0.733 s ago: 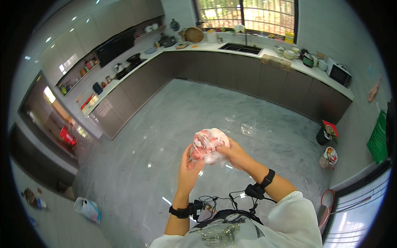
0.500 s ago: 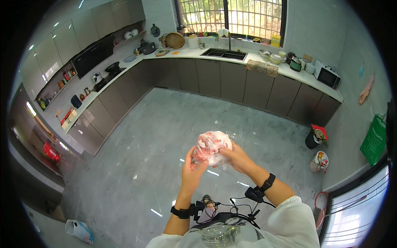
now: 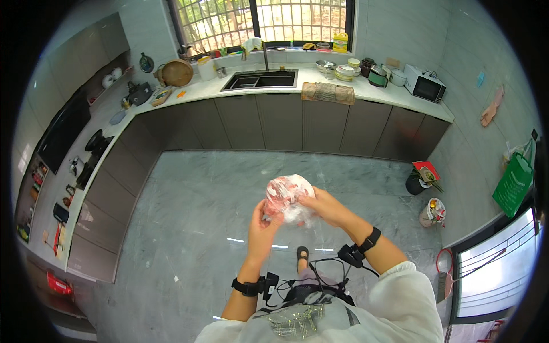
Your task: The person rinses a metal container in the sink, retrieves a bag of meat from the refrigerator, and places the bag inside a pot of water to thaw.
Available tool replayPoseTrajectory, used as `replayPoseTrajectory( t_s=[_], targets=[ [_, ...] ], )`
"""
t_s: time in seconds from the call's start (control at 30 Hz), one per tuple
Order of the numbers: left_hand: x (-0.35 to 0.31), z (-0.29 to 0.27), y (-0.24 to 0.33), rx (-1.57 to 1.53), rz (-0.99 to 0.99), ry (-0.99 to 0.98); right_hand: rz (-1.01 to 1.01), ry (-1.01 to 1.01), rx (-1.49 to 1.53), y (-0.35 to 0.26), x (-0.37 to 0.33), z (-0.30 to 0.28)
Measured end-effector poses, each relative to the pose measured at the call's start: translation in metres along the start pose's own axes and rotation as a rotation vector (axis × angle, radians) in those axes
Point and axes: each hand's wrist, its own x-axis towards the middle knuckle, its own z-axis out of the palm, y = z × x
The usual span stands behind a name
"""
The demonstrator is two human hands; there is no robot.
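A clear plastic bag of pink raw meat [image 3: 286, 197] is held up in front of me over the grey floor. My left hand [image 3: 263, 226] grips its lower left side from below. My right hand [image 3: 324, 207] grips its right side, fingers curled into the plastic. Both wrists wear black bands with cables running to my chest.
An L-shaped counter [image 3: 229, 91] with dark cabinets runs along the left and far walls, with a sink [image 3: 260, 79], a folded cloth [image 3: 327, 92], bowls and a microwave [image 3: 425, 84]. A dark bin [image 3: 416, 182], a small bag [image 3: 432, 210] and a green bag [image 3: 514, 184] stand at right.
The view has swung toward the sink and window as I moved across the floor. The bag of meat stays in both hands, held about the same way.
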Motion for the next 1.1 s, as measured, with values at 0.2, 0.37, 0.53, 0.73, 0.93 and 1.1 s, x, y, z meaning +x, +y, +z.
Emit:
replayPoseTrajectory(
  t_s=[0.2, 0.37, 0.53, 0.73, 0.93, 1.1],
  targets=[
    [0.140, -0.025, -0.019, 0.015, 0.027, 0.009, 0.026, -0.046, -0.102, -0.032, 0.132, -0.056],
    [0.242, -0.052, -0.020, 0.049, 0.012, 0.051, -0.062, -0.055, -0.195, -0.055, 0.244, -0.090],
    [0.324, -0.076, -0.035, 0.016, -0.014, 0.021, -0.039, -0.127, -0.279, -0.053, 0.334, -0.125],
    [0.449, -0.104, -0.057, -0.017, -0.055, -0.052, 0.049, -0.122, -0.438, -0.072, 0.442, -0.177],
    [0.583, -0.109, -0.067, -0.048, -0.108, -0.218, 0.010, 0.015, -0.414, -0.107, 0.518, -0.231],
    [0.655, -0.078, -0.087, -0.075, -0.169, -0.356, 0.092, 0.140, -0.280, -0.124, 0.533, -0.289]
  ],
)
